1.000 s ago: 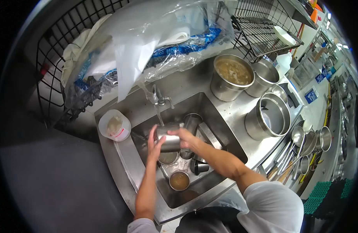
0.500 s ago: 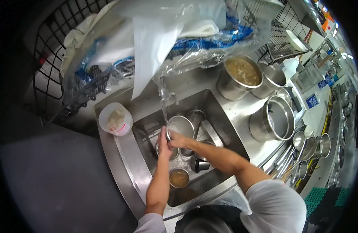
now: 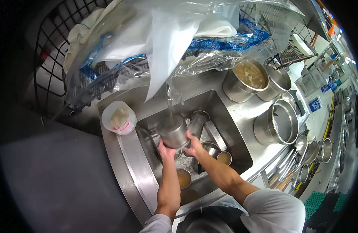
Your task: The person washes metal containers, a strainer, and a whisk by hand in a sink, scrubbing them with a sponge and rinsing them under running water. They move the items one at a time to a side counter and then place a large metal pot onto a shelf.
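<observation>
A metal pot (image 3: 172, 133) is upside down over the sink (image 3: 241, 149), its base toward the faucet (image 3: 172, 97), from which water runs onto it. My left hand (image 3: 166, 150) grips the pot's lower left rim. On the right side, my right hand (image 3: 193, 143) holds the same rim. Under and beside my hands, more metal containers lie in the sink. One metal cup (image 3: 183, 178) near the front holds brownish liquid, and a smaller cup (image 3: 225, 157) to the right holds some too.
A white plastic tub (image 3: 119, 117) stands on the left ledge. On the right counter are a pot of brownish, chunky liquid (image 3: 249, 76) and a large metal pot (image 3: 276, 122). Several ladles (image 3: 301, 145) lie farther right. Plastic-wrapped white sheets (image 3: 175, 42) hang low over the faucet.
The pot has been turned from its opening showing to its base up under the water. My hands have moved apart to its two sides. A small cup with liquid now shows at right.
</observation>
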Motion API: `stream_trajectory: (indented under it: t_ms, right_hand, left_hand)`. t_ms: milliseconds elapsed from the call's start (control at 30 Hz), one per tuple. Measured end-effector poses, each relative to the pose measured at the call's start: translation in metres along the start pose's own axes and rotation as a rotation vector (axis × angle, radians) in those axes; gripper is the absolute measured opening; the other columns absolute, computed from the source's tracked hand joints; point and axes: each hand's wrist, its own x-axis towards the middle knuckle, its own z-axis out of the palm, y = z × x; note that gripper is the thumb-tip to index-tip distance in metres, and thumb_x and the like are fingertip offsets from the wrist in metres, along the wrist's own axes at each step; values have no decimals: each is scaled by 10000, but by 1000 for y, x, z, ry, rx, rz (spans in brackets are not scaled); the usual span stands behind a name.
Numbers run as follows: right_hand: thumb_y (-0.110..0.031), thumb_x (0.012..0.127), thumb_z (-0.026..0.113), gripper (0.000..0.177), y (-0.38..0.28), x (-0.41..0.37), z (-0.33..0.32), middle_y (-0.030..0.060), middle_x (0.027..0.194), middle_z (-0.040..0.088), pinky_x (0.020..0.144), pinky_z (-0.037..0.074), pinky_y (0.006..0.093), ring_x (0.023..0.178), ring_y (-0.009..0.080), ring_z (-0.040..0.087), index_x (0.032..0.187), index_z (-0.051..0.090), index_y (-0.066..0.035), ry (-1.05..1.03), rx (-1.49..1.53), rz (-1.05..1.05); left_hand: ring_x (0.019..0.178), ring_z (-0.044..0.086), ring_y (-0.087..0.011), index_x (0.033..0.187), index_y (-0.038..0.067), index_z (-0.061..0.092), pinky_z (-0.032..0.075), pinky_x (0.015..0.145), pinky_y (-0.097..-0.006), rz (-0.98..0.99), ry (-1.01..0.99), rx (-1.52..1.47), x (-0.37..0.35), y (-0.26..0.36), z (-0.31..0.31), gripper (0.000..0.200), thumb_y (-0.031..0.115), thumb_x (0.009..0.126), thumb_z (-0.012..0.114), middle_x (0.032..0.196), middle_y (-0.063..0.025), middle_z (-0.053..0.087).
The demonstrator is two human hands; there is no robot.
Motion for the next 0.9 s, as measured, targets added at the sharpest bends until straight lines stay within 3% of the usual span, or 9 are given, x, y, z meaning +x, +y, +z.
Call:
stream_trajectory:
  t_ms: [100, 167, 233, 433, 533, 600, 667, 767, 900]
  right_hand:
    - [-312, 902, 694, 406, -15, 14, -27, 153, 1304, 577, 971, 454, 427, 1203, 258, 549, 1207, 611, -58, -46, -876, -328]
    - [-300, 900, 641, 390, -3, 2, -25, 228, 1236, 573, 1073, 349, 470, 1276, 331, 484, 1182, 611, -31, -68, -1279, -1086]
    - [-288, 869, 635, 408, 7, -16, -12, 194, 1200, 587, 1089, 316, 556, 1262, 367, 486, 1191, 602, -38, -339, -1715, -1480]
    - [-299, 808, 625, 397, -13, 0, 40, 136, 1154, 607, 1076, 325, 596, 1200, 351, 541, 1137, 620, -76, -643, -1847, -1780]
    - [-275, 797, 627, 336, -19, 18, 79, 137, 925, 659, 903, 501, 503, 946, 351, 647, 1021, 675, -30, -516, -1905, -1227]
    - [-300, 826, 616, 331, -32, 52, 91, 157, 866, 673, 812, 551, 457, 854, 350, 671, 982, 696, -19, -638, -1947, -976]
    - [-401, 887, 581, 390, -55, 63, 105, 151, 950, 709, 793, 569, 414, 831, 295, 693, 1006, 701, -50, -382, -1912, -321]
    - [-448, 884, 571, 470, -61, 57, 64, 136, 1087, 695, 862, 526, 427, 989, 259, 663, 1124, 679, -58, -619, -785, 143]
    - [-424, 882, 594, 506, -12, 52, 10, 143, 1157, 640, 889, 509, 432, 1035, 274, 622, 1251, 574, -77, -313, -258, 68]
  left_hand:
    - [1263, 522, -288, 1306, 21, 538, 384, 1094, -479, 142, -46, 183, 19, 8, -11, 438, 356, 1048, 424, 1351, -145, 572]
    - [1233, 538, -289, 1297, 5, 542, 420, 1058, -460, 274, 17, 585, 33, -2, -8, 461, 377, 1044, 440, 1338, -167, 571]
    - [1191, 558, -297, 1297, -4, 547, 461, 1015, -445, 402, 251, 1180, 19, -21, 9, 479, 388, 1041, 447, 1326, -184, 566]
    - [1084, 595, -215, 1229, -22, 586, 476, 941, -381, 249, -187, 1123, -6, 14, 27, 656, 575, 977, 486, 1186, -110, 634]
    - [984, 597, -172, 1185, -8, 617, 472, 908, -358, 271, 6, 1247, -43, 23, 69, 525, 473, 979, 567, 1099, -70, 647]
    - [1020, 572, -158, 1158, -2, 638, 446, 926, -344, 241, -153, 1292, -44, 31, 47, 493, 453, 981, 574, 1116, -69, 637]
    - [1077, 584, -204, 1198, 1, 619, 442, 968, -363, 187, -251, 1272, -58, 35, 42, 434, 376, 982, 587, 1169, -107, 632]
    - [1130, 594, -262, 1254, 15, 582, 452, 1005, -415, 53, -282, 776, -69, 43, 36, 422, 343, 988, 574, 1209, -130, 635]
    - [1152, 602, -292, 1271, 35, 569, 456, 1024, -498, 14, -225, 222, -71, 22, 28, 433, 375, 1007, 520, 1256, -144, 629]
